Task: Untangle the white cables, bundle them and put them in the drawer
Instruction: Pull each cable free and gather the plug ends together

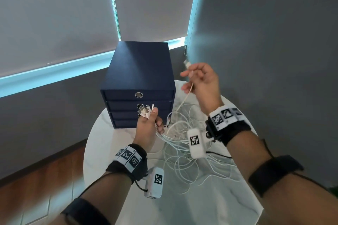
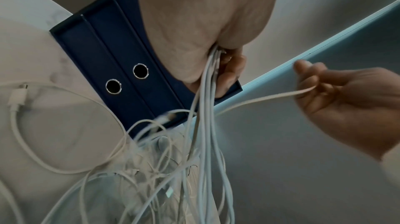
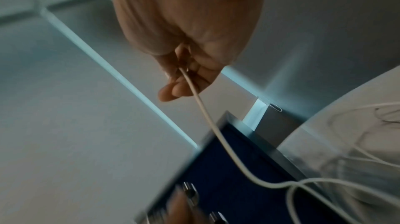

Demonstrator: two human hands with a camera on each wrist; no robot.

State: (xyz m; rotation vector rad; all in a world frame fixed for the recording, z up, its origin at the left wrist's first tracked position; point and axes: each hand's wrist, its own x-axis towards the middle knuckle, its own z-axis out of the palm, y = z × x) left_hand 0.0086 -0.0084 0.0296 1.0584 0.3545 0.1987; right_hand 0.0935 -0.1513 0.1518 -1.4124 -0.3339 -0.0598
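My left hand [image 1: 149, 129] grips a bunch of white cables [image 1: 181, 144] just below their plugs, before the navy drawer unit [image 1: 139, 82]. The tangle lies on the tabletop [image 1: 201, 202]. My right hand [image 1: 203, 82], raised, pinches a single cable [image 1: 184, 100].

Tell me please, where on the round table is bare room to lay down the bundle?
Bare marble shows on the table left of the left hand, beside the blue drawer unit, and along the near rim. The middle and right, under the right hand, are crowded with loose white cables.
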